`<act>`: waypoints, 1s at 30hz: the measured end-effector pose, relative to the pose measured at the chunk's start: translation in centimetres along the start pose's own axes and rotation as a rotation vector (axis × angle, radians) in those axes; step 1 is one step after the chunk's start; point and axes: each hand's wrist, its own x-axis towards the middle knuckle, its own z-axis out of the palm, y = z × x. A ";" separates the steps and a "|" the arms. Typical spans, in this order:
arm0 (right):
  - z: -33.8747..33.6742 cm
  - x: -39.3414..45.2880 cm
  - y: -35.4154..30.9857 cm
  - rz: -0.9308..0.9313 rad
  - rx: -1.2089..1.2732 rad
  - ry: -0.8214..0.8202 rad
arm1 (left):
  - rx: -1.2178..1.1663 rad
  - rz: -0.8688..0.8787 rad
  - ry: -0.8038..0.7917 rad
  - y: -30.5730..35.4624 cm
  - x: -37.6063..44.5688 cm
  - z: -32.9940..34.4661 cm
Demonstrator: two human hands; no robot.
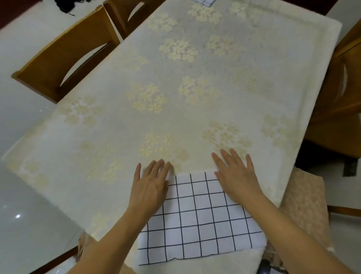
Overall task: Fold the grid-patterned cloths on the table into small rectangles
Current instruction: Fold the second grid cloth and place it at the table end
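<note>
Two wooden chairs [64, 52] are standing along the left side of the table, whose cream floral tablecloth [175, 88] is covering the whole top. The left hand [150, 185] is lying flat, fingers spread and gripping nothing, over the far left corner of the grid-patterned cloth [201, 221], which is resting as a folded rectangle at the near edge of the table, just in front of the person. The right hand [234, 176] is pressing palm-down, equally open, on the cloth's far right corner, fingertips reaching onto the tablecloth. A second grid-patterned cloth [203, 2] is peeking in at the far end. Another wooden chair [340, 101] is sitting on the right.
</note>
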 end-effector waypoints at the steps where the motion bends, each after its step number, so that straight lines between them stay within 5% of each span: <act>1: 0.0 -0.1 -0.3 0.014 0.023 0.031 | -0.007 -0.024 0.008 0.1 -0.1 -0.1; 6: 2.4 -3.5 -1.1 0.041 0.157 0.219 | -0.084 -0.010 0.058 1.2 -2.9 0.2; 14: 8.2 -7.1 -1.1 0.069 0.258 0.194 | -0.045 0.042 -0.012 2.4 -7.2 4.1; 30: 8.7 -5.0 -0.4 0.098 0.173 0.211 | -0.016 -0.036 0.003 1.2 -6.4 5.2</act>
